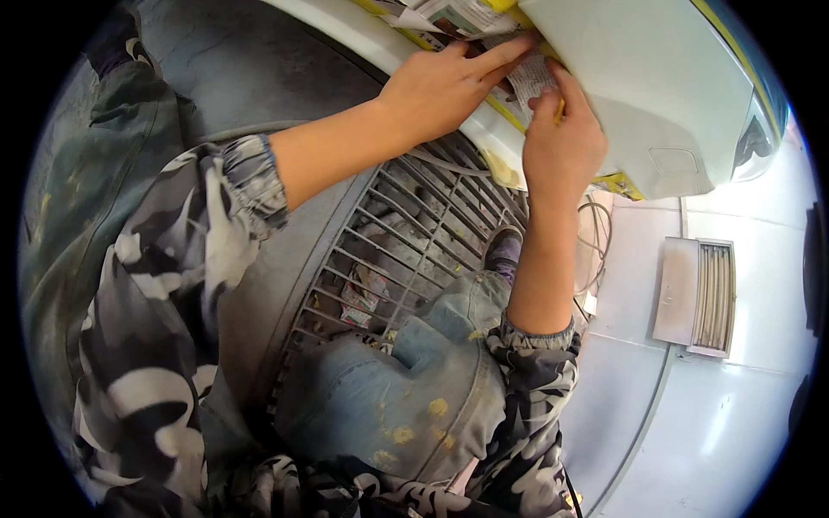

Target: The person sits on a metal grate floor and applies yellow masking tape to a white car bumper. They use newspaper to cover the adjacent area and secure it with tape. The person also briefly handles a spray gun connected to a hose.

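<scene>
A pale, light-coloured car bumper (622, 71) spans the top of the view, with printed newspaper sheet (532, 79) covering a recess in it. Yellow masking tape (506, 114) edges the paper. My left hand (447, 90) reaches in from the left, its index finger stretched over the paper to the panel edge. Close by on the right, my right hand (565, 139) has its index fingertip at that same edge, thumb bent. A bit of yellow shows between thumb and index finger; whether they pinch it is unclear. My left hand's lower fingers are partly hidden.
Below the bumper lies a metal floor grating (395, 236) with crumpled litter (361, 299) under it. A hose (447, 163) crosses the grating. Another person's leg (133, 129) is at the left. A light panel wall (699, 414) with an open-covered fixture (712, 298) stands right.
</scene>
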